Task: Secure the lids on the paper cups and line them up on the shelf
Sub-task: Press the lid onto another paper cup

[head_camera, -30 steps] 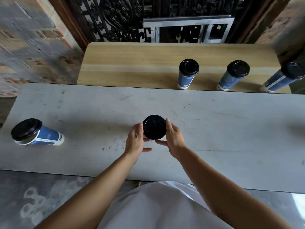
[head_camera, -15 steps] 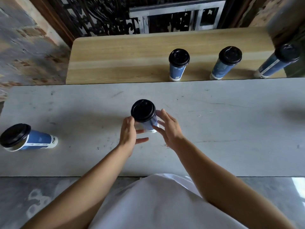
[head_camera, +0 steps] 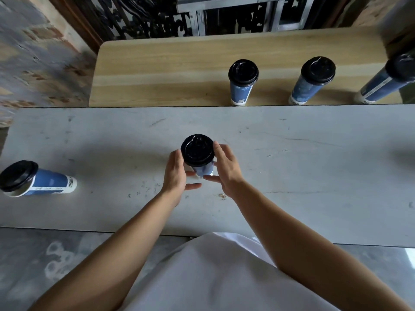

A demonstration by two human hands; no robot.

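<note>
A blue paper cup with a black lid stands upright on the grey table, in front of me. My left hand lies against its left side and my right hand against its right side. The fingers of both hands are fairly straight, the fingertips reach the lid's rim, and the thumbs point inward below the cup. Three lidded blue cups stand in a row on the wooden shelf: one in the middle, one further right, one at the frame's right edge.
Another lidded blue cup lies on its side at the table's left end. A brick wall rises at the left, and dark ornate metalwork stands behind the shelf. The left half of the shelf is bare wood.
One second ago both hands pressed on the lid from either side. The right hand then came off with spread fingers and now rests against the cup's side again.
</note>
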